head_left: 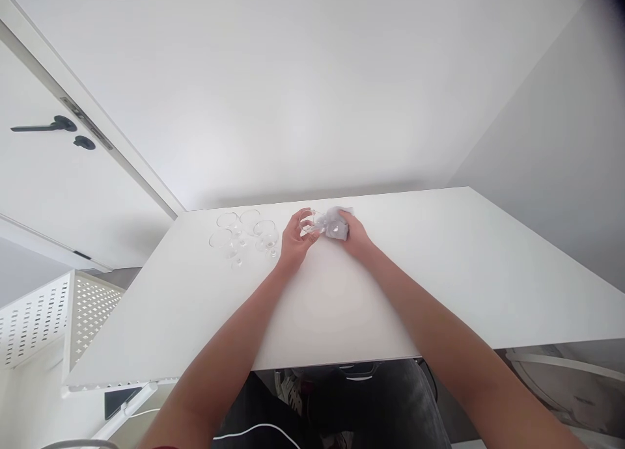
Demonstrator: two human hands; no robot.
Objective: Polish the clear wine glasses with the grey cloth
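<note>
In the head view my left hand (295, 238) grips the bowl of a clear stemmed glass (309, 221), its rim turned toward the left. The glass lies tilted sideways above the white table (332, 299). My right hand (356, 233) is closed on a pale grey cloth (338, 224), which is pressed round the foot end of the same glass. Left of my left hand, several clear stemmed glasses (223, 242) stand upright in a close group. Part of the held glass's stem is hidden by the cloth.
A white wall (312, 97) rises behind the table's far edge. At the left are a door with a dark handle (63, 122) and a white perforated panel (92, 299). A white cable (263, 426) hangs below the front edge, by my legs.
</note>
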